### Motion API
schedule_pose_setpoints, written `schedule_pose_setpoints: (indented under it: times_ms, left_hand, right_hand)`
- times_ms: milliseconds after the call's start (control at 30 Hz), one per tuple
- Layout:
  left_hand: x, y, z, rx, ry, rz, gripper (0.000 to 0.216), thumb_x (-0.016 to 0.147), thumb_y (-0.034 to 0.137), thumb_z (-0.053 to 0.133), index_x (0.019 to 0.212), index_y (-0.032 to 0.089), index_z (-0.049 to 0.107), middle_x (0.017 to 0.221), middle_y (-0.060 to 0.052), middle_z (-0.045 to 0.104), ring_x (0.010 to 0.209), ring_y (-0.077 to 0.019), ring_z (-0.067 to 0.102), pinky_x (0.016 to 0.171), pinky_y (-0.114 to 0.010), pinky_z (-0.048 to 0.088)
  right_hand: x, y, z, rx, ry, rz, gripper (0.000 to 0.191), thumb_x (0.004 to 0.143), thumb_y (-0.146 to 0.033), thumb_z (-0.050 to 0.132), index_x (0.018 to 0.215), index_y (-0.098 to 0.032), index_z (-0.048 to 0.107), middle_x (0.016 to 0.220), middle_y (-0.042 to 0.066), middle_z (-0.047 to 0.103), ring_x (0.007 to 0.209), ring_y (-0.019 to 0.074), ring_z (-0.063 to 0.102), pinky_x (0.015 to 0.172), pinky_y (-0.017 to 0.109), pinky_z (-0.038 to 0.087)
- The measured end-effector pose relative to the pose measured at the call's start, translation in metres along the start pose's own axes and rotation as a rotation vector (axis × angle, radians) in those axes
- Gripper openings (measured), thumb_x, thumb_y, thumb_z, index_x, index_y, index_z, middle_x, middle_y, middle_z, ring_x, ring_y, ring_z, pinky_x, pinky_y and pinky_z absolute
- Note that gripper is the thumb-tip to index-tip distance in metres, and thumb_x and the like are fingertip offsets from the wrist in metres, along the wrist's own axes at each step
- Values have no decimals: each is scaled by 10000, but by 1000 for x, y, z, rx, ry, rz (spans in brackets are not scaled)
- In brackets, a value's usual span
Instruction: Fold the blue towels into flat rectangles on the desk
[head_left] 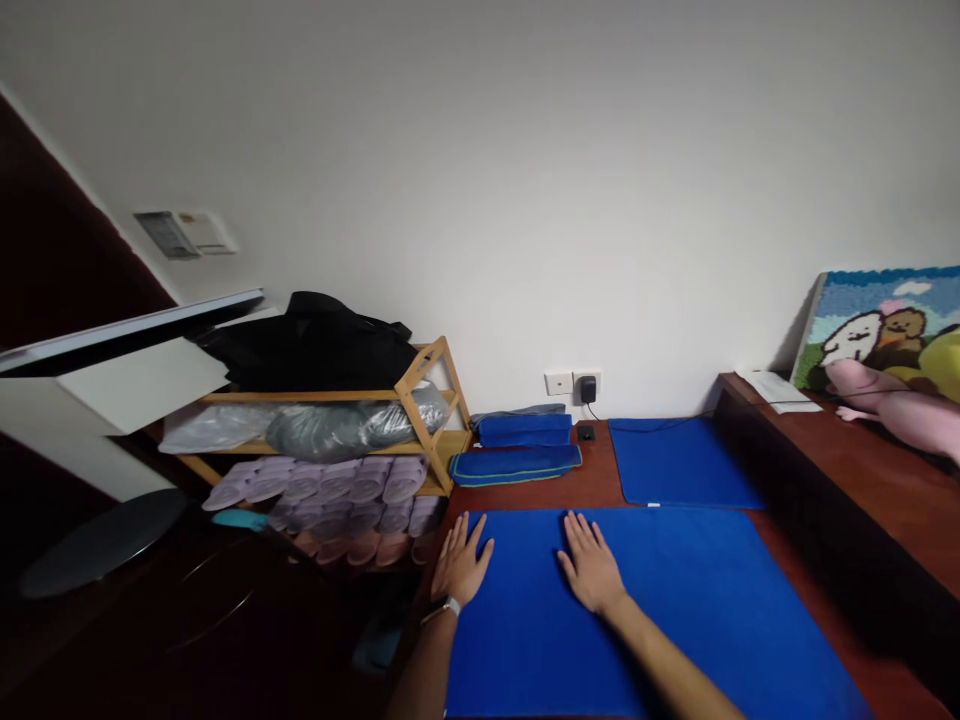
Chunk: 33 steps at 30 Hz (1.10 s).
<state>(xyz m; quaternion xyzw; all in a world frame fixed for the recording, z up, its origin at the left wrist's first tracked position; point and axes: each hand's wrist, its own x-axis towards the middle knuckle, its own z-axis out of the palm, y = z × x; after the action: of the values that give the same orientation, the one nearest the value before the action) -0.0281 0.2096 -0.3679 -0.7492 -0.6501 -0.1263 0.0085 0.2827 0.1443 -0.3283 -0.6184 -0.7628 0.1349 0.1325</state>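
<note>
A large blue cloth point(697, 600) lies spread flat on the reddish-brown tabletop point(592, 488). My left hand point(461, 565) rests palm down at the cloth's left edge, fingers stretched out; a watch point(442, 608) is on that wrist. Flat on the same cloth, farther right, is my right hand point(591, 565), its thumb apart from the fingers. Neither hand holds anything. Beyond them are a folded blue cloth with a yellow-green edge point(517, 464), another folded blue cloth point(525, 431), and a smaller blue cloth point(679, 462) laid flat at the back right.
A wooden rack point(424, 400) with slippers point(367, 480) and a black bag point(315, 345) stands left. A black plug point(588, 388) with a cable sits in the wall socket. On the raised ledge point(862, 470) at right are a pink plush toy point(900, 405) and a fuzzy picture point(862, 310).
</note>
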Motion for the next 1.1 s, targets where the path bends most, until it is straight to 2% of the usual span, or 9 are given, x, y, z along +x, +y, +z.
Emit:
schedule_pose_setpoints:
  times_ms: [67, 167, 300, 500, 633, 733, 867, 1000, 1100]
  left_hand:
    - [0, -1, 0, 5, -2, 1, 592, 1039, 515, 411, 1580, 277, 439, 1697, -96, 357, 1564, -278, 309, 1256, -485, 288]
    - [0, -1, 0, 6, -4, 3, 594, 1042, 508, 412, 1583, 265, 434, 1703, -111, 339, 1565, -281, 307, 1261, -483, 280]
    - [1, -1, 1, -8, -3, 4, 598, 1034, 503, 429, 1583, 263, 434, 1707, -105, 330, 1566, -292, 305, 1265, -495, 269]
    - [2, -6, 11, -53, 17, 9, 614, 1018, 539, 445, 1572, 274, 451, 1705, -92, 338, 1567, -300, 299, 1267, -505, 262]
    - [11, -11, 8, -168, -12, -19, 615, 999, 544, 478, 1545, 261, 491, 1688, -102, 375, 1563, -309, 309, 1260, -519, 278]
    - [17, -14, -6, -222, -13, -63, 572, 1027, 513, 413, 1521, 245, 518, 1642, -115, 454, 1524, -313, 389, 1216, -530, 363]
    - [-8, -10, -27, -211, 28, -37, 523, 1052, 418, 350, 1506, 235, 535, 1628, -90, 480, 1530, -278, 381, 1231, -499, 359]
    - [-76, 0, -31, -159, 35, 130, 509, 1060, 425, 364, 1539, 314, 493, 1668, -17, 424, 1548, -235, 347, 1272, -470, 299]
    - [-118, 2, -31, -66, 7, 185, 533, 1061, 469, 380, 1584, 371, 409, 1698, 2, 359, 1561, -250, 319, 1279, -506, 276]
  right_hand:
    - [5, -5, 5, 10, -36, -7, 744, 1050, -594, 141, 1645, -154, 222, 1706, 53, 214, 1593, 226, 160, 1309, 457, 112]
    - [0, 27, 2, -24, -25, 60, 741, 1045, -588, 182, 1641, -151, 239, 1703, 59, 233, 1594, 228, 158, 1308, 460, 103]
    - [-29, 119, -18, -129, 12, 236, 773, 1028, -589, 162, 1645, -126, 222, 1709, 65, 222, 1595, 238, 148, 1305, 470, 101]
    - [-82, 273, -50, -229, 57, 511, 808, 991, -532, 122, 1631, -58, 261, 1697, 123, 274, 1583, 284, 195, 1280, 514, 199]
    - [-101, 316, -61, -203, 86, 509, 798, 980, -524, 149, 1604, -66, 341, 1678, 145, 313, 1563, 297, 264, 1257, 514, 264]
    - [-116, 310, -63, -162, 158, 509, 805, 986, -535, 129, 1598, -62, 353, 1673, 151, 327, 1560, 298, 270, 1255, 513, 274]
    - [-144, 262, -51, -119, 296, 411, 807, 1000, -558, 116, 1609, -80, 342, 1676, 125, 337, 1574, 280, 236, 1278, 498, 231]
    - [-160, 170, -23, -80, 329, 253, 744, 1035, -568, 180, 1627, -139, 320, 1679, 85, 337, 1580, 264, 220, 1293, 495, 202]
    - [-148, 82, -5, -22, 254, 144, 703, 1053, -560, 213, 1637, -175, 284, 1685, 58, 317, 1580, 251, 220, 1293, 492, 215]
